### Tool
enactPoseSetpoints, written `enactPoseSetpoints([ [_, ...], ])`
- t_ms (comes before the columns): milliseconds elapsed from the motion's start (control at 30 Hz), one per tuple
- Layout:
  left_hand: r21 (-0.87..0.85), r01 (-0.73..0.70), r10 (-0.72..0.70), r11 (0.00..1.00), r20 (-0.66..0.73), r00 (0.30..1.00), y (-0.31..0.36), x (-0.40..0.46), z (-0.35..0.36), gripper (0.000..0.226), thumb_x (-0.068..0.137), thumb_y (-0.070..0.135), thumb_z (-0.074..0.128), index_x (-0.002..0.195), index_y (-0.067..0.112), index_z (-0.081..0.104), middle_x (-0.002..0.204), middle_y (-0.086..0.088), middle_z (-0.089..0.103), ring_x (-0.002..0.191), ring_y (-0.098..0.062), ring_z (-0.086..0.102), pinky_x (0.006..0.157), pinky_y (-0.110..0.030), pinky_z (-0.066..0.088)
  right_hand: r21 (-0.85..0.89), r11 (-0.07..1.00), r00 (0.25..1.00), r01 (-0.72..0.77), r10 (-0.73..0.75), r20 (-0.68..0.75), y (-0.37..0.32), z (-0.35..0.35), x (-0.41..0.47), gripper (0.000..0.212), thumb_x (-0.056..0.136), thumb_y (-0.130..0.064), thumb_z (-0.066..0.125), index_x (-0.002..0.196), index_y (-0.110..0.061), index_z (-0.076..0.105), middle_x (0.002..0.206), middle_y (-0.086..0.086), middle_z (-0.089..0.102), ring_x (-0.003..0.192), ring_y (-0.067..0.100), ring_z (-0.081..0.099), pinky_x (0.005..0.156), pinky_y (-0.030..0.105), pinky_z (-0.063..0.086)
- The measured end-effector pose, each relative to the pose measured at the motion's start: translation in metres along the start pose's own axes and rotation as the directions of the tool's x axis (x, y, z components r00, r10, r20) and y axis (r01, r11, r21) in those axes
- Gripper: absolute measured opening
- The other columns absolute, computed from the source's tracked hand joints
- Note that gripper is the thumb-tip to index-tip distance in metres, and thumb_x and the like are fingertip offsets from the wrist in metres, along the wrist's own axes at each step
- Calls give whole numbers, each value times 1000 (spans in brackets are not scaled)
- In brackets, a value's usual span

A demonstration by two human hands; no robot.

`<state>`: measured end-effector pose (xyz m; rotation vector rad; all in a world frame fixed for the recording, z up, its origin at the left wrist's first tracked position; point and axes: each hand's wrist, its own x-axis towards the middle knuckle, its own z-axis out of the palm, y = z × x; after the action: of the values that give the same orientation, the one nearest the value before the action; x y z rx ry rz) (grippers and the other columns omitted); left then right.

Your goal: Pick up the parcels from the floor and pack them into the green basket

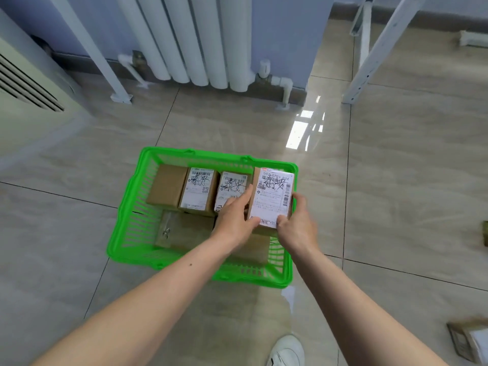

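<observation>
A green plastic basket point(132, 212) stands on the tiled floor in front of me. Inside it lie several brown cardboard parcels: a plain one point(166, 184), a labelled one point(198, 190), another labelled one point(231, 187) and a flat taped one point(184, 231) nearer me. Both hands hold a labelled parcel point(272, 196) over the basket's right end. My left hand point(235, 220) grips its left side. My right hand point(298, 225) grips its right side and near corner.
One parcel point(470, 342) lies on the floor at the lower right, and a box edge point(485, 233) shows at the right border. A radiator point(198, 40) and white frame legs point(369, 62) stand beyond the basket. An air unit point(29, 85) is at left. My shoe point(286, 351) is below.
</observation>
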<state>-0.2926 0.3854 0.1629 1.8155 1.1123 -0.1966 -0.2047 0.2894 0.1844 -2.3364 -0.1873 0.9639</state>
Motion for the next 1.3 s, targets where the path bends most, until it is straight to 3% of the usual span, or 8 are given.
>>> enactPoseSetpoints([
  [200,133,-119,119,984,8,993,-37,48,24,76,88,18,65,151,31,25,124,-8,47,112,-24,55,105,-37,41,-104,991,996,81,-83,-14,28,46,38,64,94,-12,48,152,-25,26,130,16,61,120,40,56,92,39,45],
  [400,215,-204,218,955,-46,975,-62,84,34,62,68,40,66,127,49,48,109,3,67,101,-21,62,85,-43,54,-220,966,987,137,-152,-55,34,83,63,76,91,-14,55,154,-14,12,133,27,48,125,45,47,97,47,45],
  [600,278,-219,259,935,-116,959,-72,89,45,64,75,35,79,133,26,54,115,-10,58,112,-30,54,95,-45,47,-306,936,975,173,-207,-82,43,95,72,71,91,-5,55,151,-4,17,139,27,40,128,46,46,103,47,42],
  [700,319,-252,309,913,-143,940,-76,92,47,37,73,32,79,107,25,66,97,-6,62,96,-29,61,82,-41,52,-332,922,969,198,-235,-77,51,99,79,60,92,0,51,146,0,25,136,27,44,122,44,52,98,45,45],
  [867,392,-258,351,883,-186,918,-84,96,54,17,79,15,76,85,8,62,96,-6,51,87,-26,56,81,-36,49,-365,891,941,271,-325,-95,65,106,87,37,91,6,45,127,-1,38,129,23,52,114,39,55,88,44,47],
  [1033,439,-286,417,852,-238,877,-90,100,60,17,82,15,74,96,8,68,95,-4,50,87,-23,56,76,-34,48,-403,865,921,298,-372,-118,68,112,89,32,92,5,44,122,-5,40,131,19,47,112,38,54,84,43,45],
  [1167,473,-302,453,828,-245,857,-88,98,63,25,85,17,72,107,8,69,99,-4,51,94,-22,56,75,-35,49,-607,733,884,307,-456,-103,69,111,84,23,94,3,45,115,-7,46,140,17,39,120,34,49,72,36,39],
  [1300,493,-291,452,820,-246,858,-85,97,64,23,85,19,72,105,8,69,100,-2,51,95,-20,55,69,-29,39,-655,685,879,320,-473,-65,68,105,84,23,96,3,42,117,-4,50,133,16,44,119,32,48,72,32,34],
])
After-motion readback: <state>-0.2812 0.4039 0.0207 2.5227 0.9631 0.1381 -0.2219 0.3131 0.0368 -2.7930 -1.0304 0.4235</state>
